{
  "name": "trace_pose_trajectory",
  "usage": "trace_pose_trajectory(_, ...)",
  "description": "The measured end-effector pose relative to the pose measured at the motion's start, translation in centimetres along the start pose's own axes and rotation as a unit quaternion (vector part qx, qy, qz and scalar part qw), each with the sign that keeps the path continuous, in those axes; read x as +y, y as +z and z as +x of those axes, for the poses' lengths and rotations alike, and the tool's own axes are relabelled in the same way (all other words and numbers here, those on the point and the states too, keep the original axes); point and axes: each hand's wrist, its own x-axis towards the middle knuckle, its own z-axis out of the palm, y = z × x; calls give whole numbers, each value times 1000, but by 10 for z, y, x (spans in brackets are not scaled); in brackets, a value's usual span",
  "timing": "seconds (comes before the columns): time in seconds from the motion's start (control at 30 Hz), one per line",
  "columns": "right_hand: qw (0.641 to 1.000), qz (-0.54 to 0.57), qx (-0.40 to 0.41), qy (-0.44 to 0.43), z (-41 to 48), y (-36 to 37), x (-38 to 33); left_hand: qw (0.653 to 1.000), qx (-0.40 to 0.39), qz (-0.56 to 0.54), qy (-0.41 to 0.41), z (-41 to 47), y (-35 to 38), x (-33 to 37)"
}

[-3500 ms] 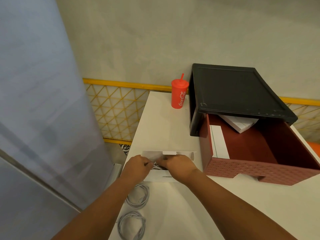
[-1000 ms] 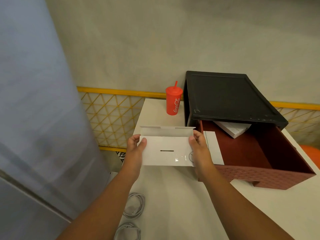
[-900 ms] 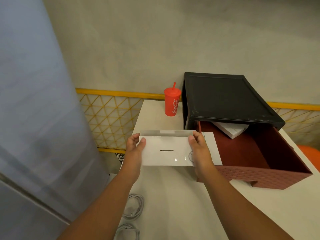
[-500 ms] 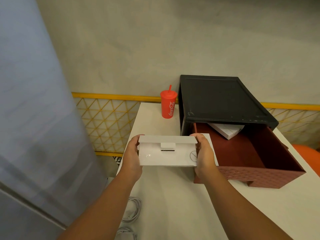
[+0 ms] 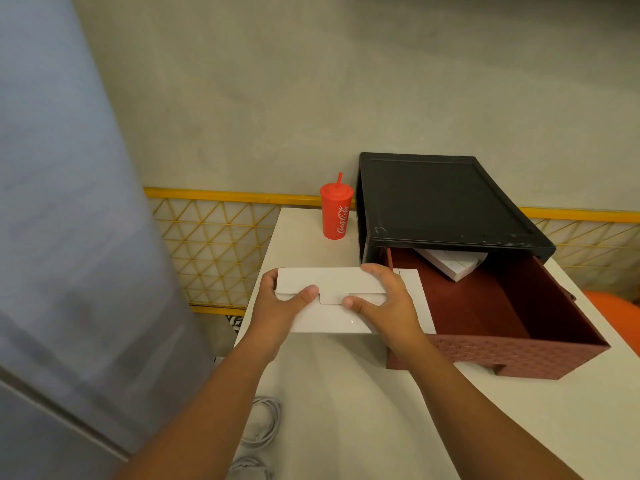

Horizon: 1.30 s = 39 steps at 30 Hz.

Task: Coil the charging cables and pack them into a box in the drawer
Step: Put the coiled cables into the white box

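The left hand point(image 5: 277, 308) and right hand point(image 5: 386, 303) each close a grip on one end of the flat white card box point(image 5: 332, 320), thumbs pressing its tabbed flap point(image 5: 332, 281), above the left edge of the worktop point(image 5: 346, 393) beside the open weave-textured maroon drawer point(image 5: 502, 355); coiled white cables point(image 5: 274, 415) lie at the near-left corner.

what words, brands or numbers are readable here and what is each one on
"Coca-Cola": white script running up the side of the red cup.
Held white box: no print readable.
Second white box in the drawer: no print readable.
Nothing else shows text.
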Motion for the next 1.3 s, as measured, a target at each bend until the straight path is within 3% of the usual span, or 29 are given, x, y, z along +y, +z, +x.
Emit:
trace_pose_trajectory(0.23, 998, -36, 51, 26, 1, 0, 0, 999, 12, 44, 9, -2, 7, 6)
trace_pose_trajectory(0.83, 1000, -19, 14, 19, 4, -7, 4, 997, 0, 76, 26, -5, 7, 1)
trace_pose_trajectory(1.13, 998, -17, 57, 15, 7, -7, 9, 996, 45, 71, 25, -5, 18, 4)
trace_pose_trajectory(1.3, 992, 49, 79, 82, 10, -26, 8, 994, -14, 98, 45, -8, 31, 17)
